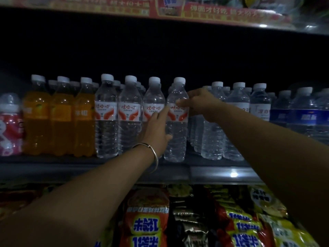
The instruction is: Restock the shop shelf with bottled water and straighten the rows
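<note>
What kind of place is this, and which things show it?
Most likely a small shop. A shelf carries neat rows of water bottles beside orange drinks, snack packets fill the level below, and a printed advertising strip runs above.

The shelf (213, 172) is a dark metal board with a pale price rail along its front edge. Standing on it in upright rows, from the left: a pink-labelled bottle (8, 125), three orange drink bottles (58, 120) touching side by side, four front water bottles with red-and-white labels (129, 116), then clear water bottles with white labels (239, 111) set slightly further back, and blue-labelled water bottles (306, 114) at the far right. More white-capped bottles stand behind the front ones. Below, a lower shelf carries packets of instant noodles (147, 221).
</note>
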Action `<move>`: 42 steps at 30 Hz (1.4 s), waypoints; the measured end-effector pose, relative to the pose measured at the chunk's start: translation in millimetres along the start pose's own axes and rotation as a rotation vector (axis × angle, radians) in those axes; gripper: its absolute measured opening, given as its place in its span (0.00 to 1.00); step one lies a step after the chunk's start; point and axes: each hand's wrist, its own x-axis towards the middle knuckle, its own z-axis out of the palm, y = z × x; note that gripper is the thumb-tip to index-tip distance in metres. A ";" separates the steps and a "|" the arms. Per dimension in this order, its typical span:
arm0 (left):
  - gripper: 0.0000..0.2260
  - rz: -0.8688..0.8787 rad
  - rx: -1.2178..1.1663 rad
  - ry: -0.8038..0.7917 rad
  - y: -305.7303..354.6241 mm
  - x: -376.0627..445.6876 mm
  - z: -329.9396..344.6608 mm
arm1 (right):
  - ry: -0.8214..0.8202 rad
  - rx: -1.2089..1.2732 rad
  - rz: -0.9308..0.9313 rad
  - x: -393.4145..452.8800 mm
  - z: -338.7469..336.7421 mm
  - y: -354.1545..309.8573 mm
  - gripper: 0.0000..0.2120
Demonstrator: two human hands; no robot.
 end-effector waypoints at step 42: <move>0.37 -0.094 0.340 -0.132 33.2 -27.5 -15.4 | -0.004 -0.803 -0.101 -90.7 -3.8 5.6 0.15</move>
